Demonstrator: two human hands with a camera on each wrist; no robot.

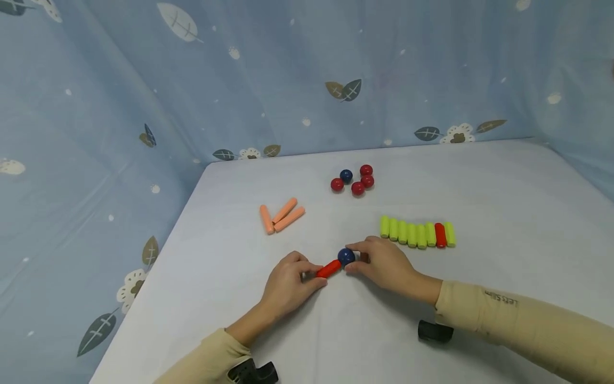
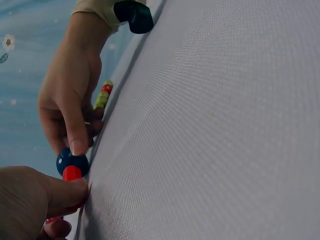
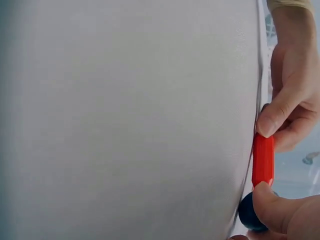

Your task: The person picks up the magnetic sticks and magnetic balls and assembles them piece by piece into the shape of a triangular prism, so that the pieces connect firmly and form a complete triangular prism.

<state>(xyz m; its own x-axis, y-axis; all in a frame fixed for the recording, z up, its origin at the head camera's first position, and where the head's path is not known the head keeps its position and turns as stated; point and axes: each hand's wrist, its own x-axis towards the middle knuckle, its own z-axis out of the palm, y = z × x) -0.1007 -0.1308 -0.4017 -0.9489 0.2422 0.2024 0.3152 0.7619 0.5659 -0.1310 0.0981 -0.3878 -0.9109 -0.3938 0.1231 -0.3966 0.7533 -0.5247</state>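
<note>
My left hand (image 1: 290,285) pinches a short red stick (image 1: 329,269) between thumb and fingers, low over the white tabletop. The stick's far end touches a dark blue ball (image 1: 346,256). My right hand (image 1: 384,265) holds that ball between thumb and fingers. In the left wrist view the blue ball (image 2: 72,162) sits against the end of the red stick (image 2: 72,173). From the right wrist the red stick (image 3: 263,159) shows flat sides, and my right thumb partly covers the blue ball (image 3: 248,214).
Beyond my right hand stands a row of several yellow-green sticks (image 1: 412,234) with one red stick (image 1: 439,235) among them. Three orange sticks (image 1: 289,218) lie to the left. Farther back are several red balls (image 1: 357,188) and another blue ball (image 1: 346,176). A patterned blue curtain (image 1: 307,74) hangs behind.
</note>
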